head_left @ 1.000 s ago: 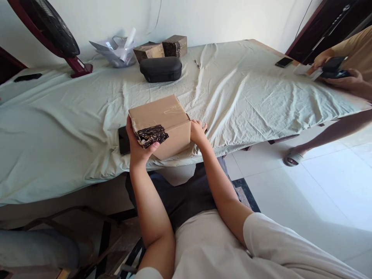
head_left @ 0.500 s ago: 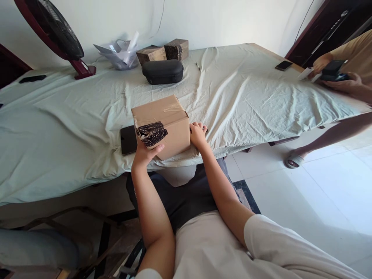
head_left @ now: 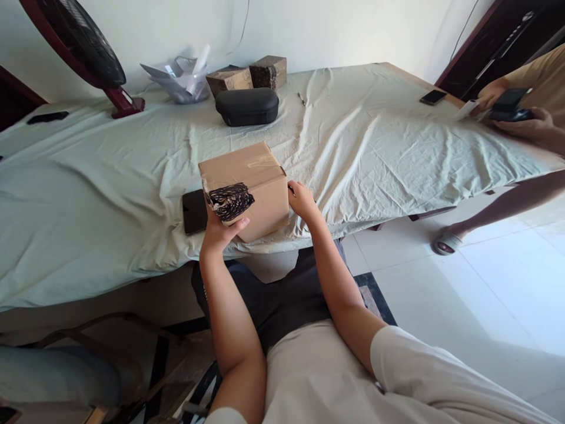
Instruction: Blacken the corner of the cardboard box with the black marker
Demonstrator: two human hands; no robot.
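A brown cardboard box (head_left: 269,206) rests near the front edge of the cloth-covered table, its front left corner marked with black scribble. Gripping that corner is my left hand (head_left: 219,232), thumb on the front face, the other fingers mostly hidden behind the left side. My right hand (head_left: 302,199) is closed at the right side of the box, fingers curled in. Something small and dark shows at its fingertips, too little to name. A dark flat tablet-like object (head_left: 193,213) lies left of the box, partly behind it.
Behind the box lie a black case (head_left: 247,107), two small cartons (head_left: 268,72), a plastic basket (head_left: 176,88) with papers, and a pen-like item (head_left: 302,99). A fan (head_left: 126,106) stands back left. At right, another person's hands (head_left: 541,121) hold a dark device near a phone (head_left: 433,97).
My right hand has lifted slightly from the cloth, and its fingers have curled in beside the box. The left hand and box stay put. The other person's device has tilted open a little.
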